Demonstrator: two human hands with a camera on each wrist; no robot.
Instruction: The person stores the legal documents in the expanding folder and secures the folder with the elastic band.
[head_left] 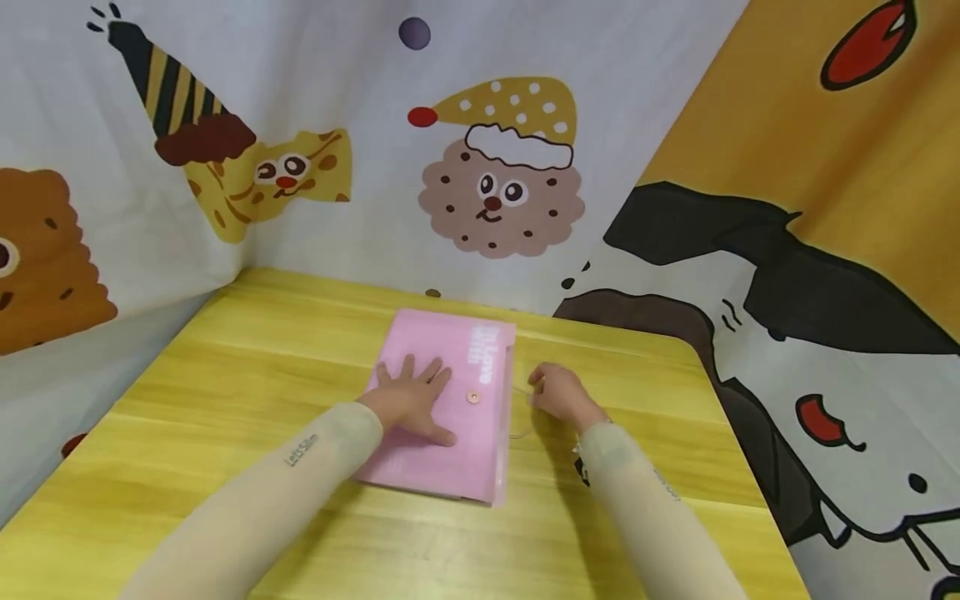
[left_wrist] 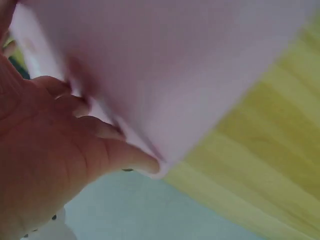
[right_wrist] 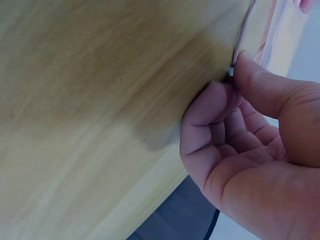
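A pink document folder with white lettering and a small round button lies flat on the table. My left hand rests on its cover with the fingers spread. In the left wrist view, the folder stretches out beyond the fingers of that hand. Just right of the folder, my right hand pinches a thin cord between thumb and forefinger. The right wrist view shows the cord running from the fingertips of this hand along the folder's edge.
The yellow wood-grain table extends around the folder on every side. Behind it hangs a white curtain with cartoon food prints, and a cartoon-printed orange, black and white part covers the right side.
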